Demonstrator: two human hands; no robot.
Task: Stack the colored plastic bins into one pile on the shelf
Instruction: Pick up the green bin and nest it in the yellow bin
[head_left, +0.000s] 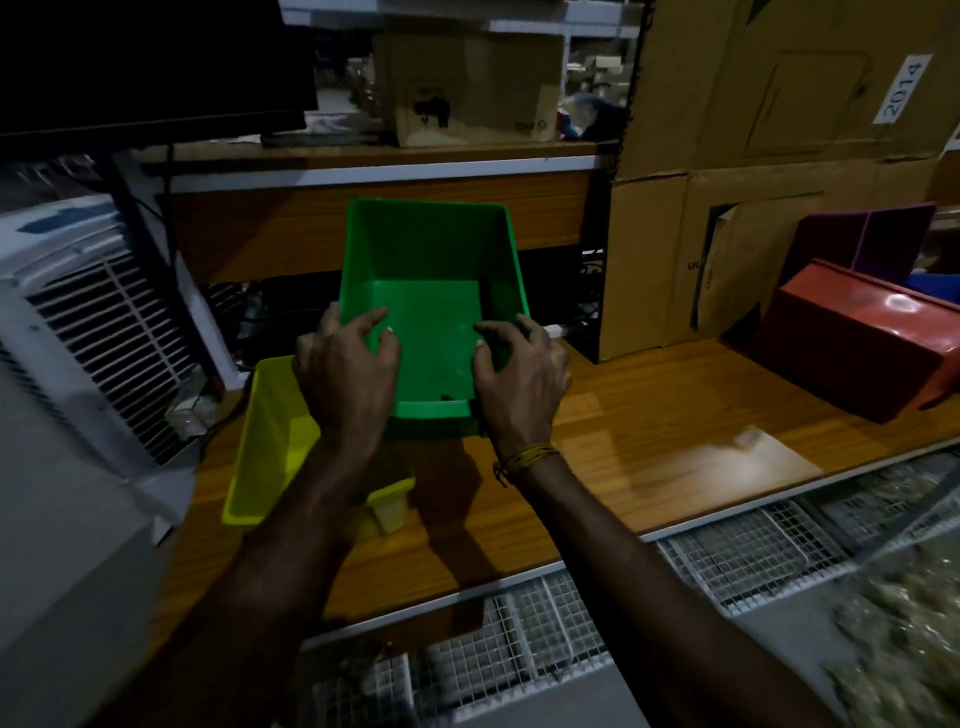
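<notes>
A green bin (431, 270) is tilted with its open side toward me above the wooden shelf (623, 467). My left hand (345, 382) grips its left front rim, my right hand (519, 379) its right front rim. A yellow bin (270, 441) lies on the shelf just left and below, partly hidden by my left forearm. At the right, a red bin (872, 338) lies overturned on the shelf. Behind it stands a purple bin (872, 239), with a corner of a blue bin (935, 288) beside it.
A white air cooler (93, 322) stands at the left edge. Cardboard boxes (753, 156) rise behind the shelf at the right, and a wooden desk (374, 208) sits behind the green bin. A wire mesh rack (571, 623) lies below the shelf's front edge.
</notes>
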